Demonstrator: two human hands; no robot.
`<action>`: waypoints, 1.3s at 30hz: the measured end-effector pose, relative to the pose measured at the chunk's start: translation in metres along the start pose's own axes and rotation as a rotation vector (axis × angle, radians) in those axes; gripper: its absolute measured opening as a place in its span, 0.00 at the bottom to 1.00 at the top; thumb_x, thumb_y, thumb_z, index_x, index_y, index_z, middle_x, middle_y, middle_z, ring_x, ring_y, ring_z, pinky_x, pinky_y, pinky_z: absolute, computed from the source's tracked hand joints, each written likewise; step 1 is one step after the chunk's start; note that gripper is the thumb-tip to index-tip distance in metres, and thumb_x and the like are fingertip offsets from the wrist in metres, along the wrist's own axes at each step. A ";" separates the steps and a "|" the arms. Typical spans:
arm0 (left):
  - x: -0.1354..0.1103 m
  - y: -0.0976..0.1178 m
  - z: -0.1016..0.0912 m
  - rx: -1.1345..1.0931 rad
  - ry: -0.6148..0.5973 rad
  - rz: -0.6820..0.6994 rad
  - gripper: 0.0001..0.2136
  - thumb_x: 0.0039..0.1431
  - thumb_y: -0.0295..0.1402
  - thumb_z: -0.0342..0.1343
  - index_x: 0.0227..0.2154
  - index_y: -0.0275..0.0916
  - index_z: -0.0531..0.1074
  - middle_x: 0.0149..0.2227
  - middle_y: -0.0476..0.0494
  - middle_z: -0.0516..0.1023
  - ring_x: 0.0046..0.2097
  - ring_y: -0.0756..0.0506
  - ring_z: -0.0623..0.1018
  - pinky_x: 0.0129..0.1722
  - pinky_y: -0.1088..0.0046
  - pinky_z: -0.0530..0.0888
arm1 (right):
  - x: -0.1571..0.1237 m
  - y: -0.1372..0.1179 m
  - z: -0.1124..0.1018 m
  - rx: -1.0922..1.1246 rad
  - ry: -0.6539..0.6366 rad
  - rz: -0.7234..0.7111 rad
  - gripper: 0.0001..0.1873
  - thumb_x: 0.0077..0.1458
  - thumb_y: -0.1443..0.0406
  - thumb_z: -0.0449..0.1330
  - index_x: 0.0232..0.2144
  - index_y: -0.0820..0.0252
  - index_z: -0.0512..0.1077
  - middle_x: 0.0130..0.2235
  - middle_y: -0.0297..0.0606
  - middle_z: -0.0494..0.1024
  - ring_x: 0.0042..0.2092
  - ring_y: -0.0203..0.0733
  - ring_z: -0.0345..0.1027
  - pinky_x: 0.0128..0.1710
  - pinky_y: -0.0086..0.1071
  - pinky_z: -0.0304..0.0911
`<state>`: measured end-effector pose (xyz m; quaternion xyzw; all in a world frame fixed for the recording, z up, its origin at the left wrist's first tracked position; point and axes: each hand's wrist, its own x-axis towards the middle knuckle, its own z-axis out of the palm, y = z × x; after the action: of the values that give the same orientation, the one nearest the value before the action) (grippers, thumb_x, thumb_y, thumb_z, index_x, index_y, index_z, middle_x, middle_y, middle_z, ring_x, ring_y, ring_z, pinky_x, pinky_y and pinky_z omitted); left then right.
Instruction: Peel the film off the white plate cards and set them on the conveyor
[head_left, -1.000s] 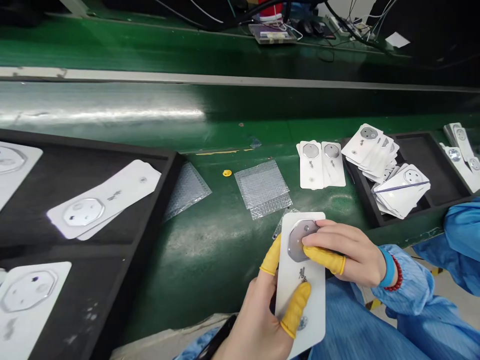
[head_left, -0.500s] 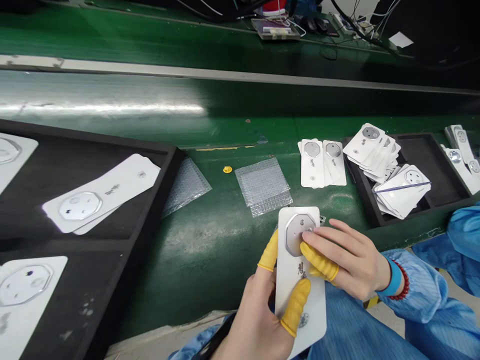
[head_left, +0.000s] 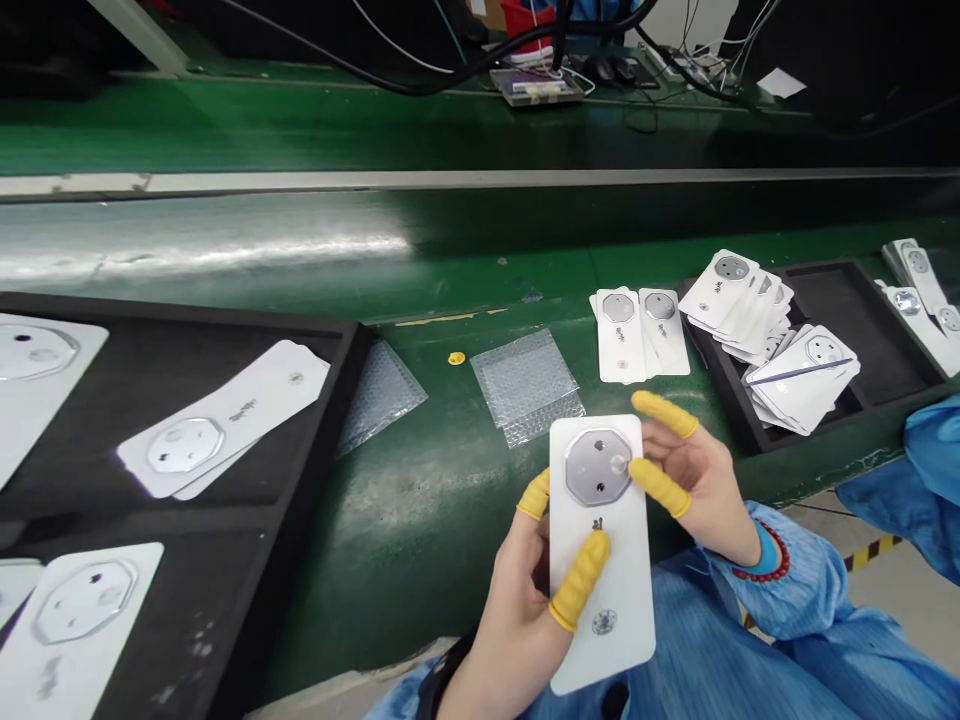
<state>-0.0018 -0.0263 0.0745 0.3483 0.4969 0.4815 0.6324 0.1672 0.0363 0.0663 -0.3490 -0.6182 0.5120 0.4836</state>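
Note:
In my left hand (head_left: 529, 590) is a white phone back cover (head_left: 626, 600), upright, its front face toward me. The thumb lies across the front and a finger grips the left edge. At its top sits a silver octagonal camera plate (head_left: 589, 468) with dark round holes; small dark print runs below. My right hand (head_left: 697, 480) is at the cover's upper right edge, fingers apart: the thumb tip laps over the edge beside the camera plate, and the index finger is raised clear. Its other fingers are curled and partly hidden. Yellow finger cots cover several fingertips.
Bubble-wrap bags (head_left: 529, 380) and a loose yellow finger cot (head_left: 456, 358) lie on the green bench (head_left: 420, 520). A black tray (head_left: 300, 470) with more covers stands left. On the right are small piles of covers (head_left: 621, 350) and another black tray (head_left: 900, 340), with covers heaped in it.
My right hand has drawn back from the camera plate to the cover's right edge and turned, its index finger now raised. My left hand keeps its hold. The view has shifted slightly.

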 end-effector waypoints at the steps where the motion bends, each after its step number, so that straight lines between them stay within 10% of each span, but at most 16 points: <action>1: 0.002 0.001 0.000 0.040 0.042 0.029 0.17 0.55 0.37 0.63 0.48 0.42 0.72 0.34 0.44 0.82 0.30 0.45 0.81 0.26 0.73 0.80 | -0.002 0.003 0.003 0.043 -0.029 0.016 0.26 0.63 0.63 0.58 0.61 0.51 0.58 0.47 0.42 0.79 0.45 0.41 0.77 0.41 0.34 0.78; 10: -0.001 -0.030 -0.015 0.536 0.504 0.344 0.11 0.48 0.35 0.66 0.19 0.39 0.70 0.11 0.56 0.66 0.15 0.53 0.64 0.18 0.77 0.65 | -0.010 0.011 0.017 -0.071 -0.110 0.006 0.26 0.65 0.62 0.55 0.63 0.54 0.56 0.47 0.43 0.78 0.45 0.40 0.77 0.45 0.35 0.76; 16: 0.009 -0.017 -0.052 0.570 0.804 0.339 0.17 0.48 0.35 0.67 0.40 0.37 0.74 0.28 0.50 0.77 0.22 0.51 0.71 0.21 0.78 0.68 | -0.026 0.059 -0.021 -0.948 0.083 -0.012 0.17 0.58 0.61 0.63 0.49 0.56 0.71 0.63 0.51 0.62 0.67 0.63 0.49 0.59 0.72 0.49; 20: 0.029 -0.014 -0.072 0.531 0.600 0.216 0.39 0.55 0.39 0.62 0.66 0.39 0.51 0.46 0.39 0.78 0.37 0.43 0.80 0.33 0.72 0.75 | -0.033 0.076 -0.035 -0.954 0.032 0.022 0.06 0.62 0.65 0.57 0.35 0.59 0.73 0.58 0.50 0.69 0.62 0.59 0.59 0.55 0.64 0.60; 24: 0.051 -0.026 -0.073 0.505 0.350 0.094 0.20 0.53 0.43 0.61 0.45 0.35 0.78 0.39 0.39 0.83 0.40 0.37 0.80 0.38 0.66 0.75 | -0.018 0.049 -0.044 -0.545 -0.160 0.133 0.06 0.62 0.64 0.58 0.40 0.60 0.72 0.39 0.41 0.80 0.40 0.42 0.77 0.42 0.38 0.75; 30: 0.057 -0.030 -0.036 0.269 -0.012 -0.018 0.20 0.46 0.51 0.64 0.28 0.37 0.83 0.31 0.39 0.85 0.32 0.39 0.81 0.31 0.66 0.76 | 0.019 0.015 -0.068 -0.326 -0.440 0.200 0.13 0.58 0.59 0.63 0.41 0.61 0.72 0.38 0.40 0.80 0.37 0.38 0.75 0.39 0.35 0.74; 39: 0.050 -0.045 -0.021 -0.022 -0.006 -0.217 0.17 0.38 0.43 0.73 0.28 0.35 0.81 0.29 0.40 0.84 0.27 0.46 0.79 0.27 0.72 0.75 | 0.028 0.037 -0.068 -0.505 -0.350 0.089 0.12 0.59 0.61 0.61 0.43 0.60 0.72 0.39 0.40 0.76 0.37 0.38 0.73 0.39 0.37 0.75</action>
<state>-0.0083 0.0072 0.0131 0.2872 0.5245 0.4146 0.6860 0.2220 0.0907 0.0375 -0.3914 -0.7837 0.4153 0.2450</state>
